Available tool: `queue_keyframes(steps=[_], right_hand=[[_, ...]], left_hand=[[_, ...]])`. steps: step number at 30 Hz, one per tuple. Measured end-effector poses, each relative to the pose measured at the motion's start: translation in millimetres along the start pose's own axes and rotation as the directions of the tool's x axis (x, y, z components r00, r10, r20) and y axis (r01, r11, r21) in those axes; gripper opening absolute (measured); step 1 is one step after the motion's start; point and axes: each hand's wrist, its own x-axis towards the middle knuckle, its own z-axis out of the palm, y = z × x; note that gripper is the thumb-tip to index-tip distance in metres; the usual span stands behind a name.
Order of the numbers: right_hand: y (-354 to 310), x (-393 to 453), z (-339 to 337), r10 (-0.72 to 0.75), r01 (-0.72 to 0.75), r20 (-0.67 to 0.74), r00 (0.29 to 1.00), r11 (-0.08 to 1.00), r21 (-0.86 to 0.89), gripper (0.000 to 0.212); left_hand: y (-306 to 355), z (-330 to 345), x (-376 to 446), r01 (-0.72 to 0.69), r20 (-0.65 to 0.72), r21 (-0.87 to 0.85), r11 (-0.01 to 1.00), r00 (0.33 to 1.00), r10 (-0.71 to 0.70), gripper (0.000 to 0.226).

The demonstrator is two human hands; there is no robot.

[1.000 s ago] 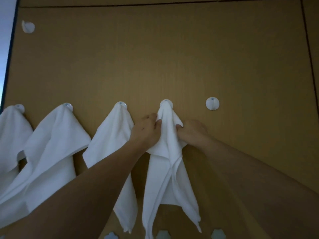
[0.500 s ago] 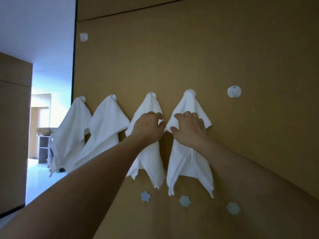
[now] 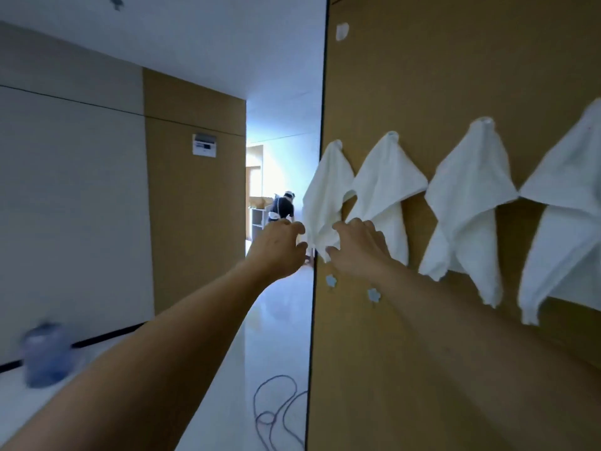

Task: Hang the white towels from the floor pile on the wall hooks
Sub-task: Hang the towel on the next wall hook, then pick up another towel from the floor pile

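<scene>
While four towels [image 3: 387, 190] hang on wall hooks [image 3: 392, 135] from 12 to 3 o'clock, left hand [image 3: 276, 249] and right hand [image 3: 357, 245] are empty, fingers loosely curled. Cloth looks light, limp; pinch a fold. Floor pile unseen.

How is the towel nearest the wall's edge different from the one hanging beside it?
The edge towel looks narrower and hangs partly past the wall's edge; its neighbour spreads wider, wholly against the wall. The right hand is at the edge towel's lower corner. Both are white, each draped from its own hook.
</scene>
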Motion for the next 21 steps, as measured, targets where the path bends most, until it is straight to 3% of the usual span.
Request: queue_keyframes(steps=[5, 9, 12, 18, 21], right_hand=[[-142, -3, 63, -0.142, 0.130, 0.079, 0.987, 0.982, 0.134, 0.043], [-263, -23, 109, -0.263, 0.223, 0.184, 0.947, 0.952, 0.211, 0.030], [-352, -40, 142, -0.355, 0.291, 0.219, 0.909, 0.916, 0.276, 0.035], [-527, -84, 194, -0.552, 0.428, 0.307, 0.776, 0.817, 0.387, 0.046], [-611, -112, 209, -0.658, 0.501, 0.323, 0.680, 0.739, 0.451, 0.045]], left_hand=[[-128, -45, -70, 0.177, 0.079, 0.160, 0.971, 0.978, -0.191, 0.036], [-227, -85, -140, 0.323, 0.095, 0.217, 0.921, 0.932, -0.349, 0.038], [-298, -117, -200, 0.407, 0.092, 0.281, 0.869, 0.890, -0.446, 0.035], [-416, -188, -332, 0.595, 0.046, 0.362, 0.717, 0.757, -0.652, 0.039], [-461, -227, -400, 0.699, -0.002, 0.410, 0.586, 0.643, -0.766, 0.041]])
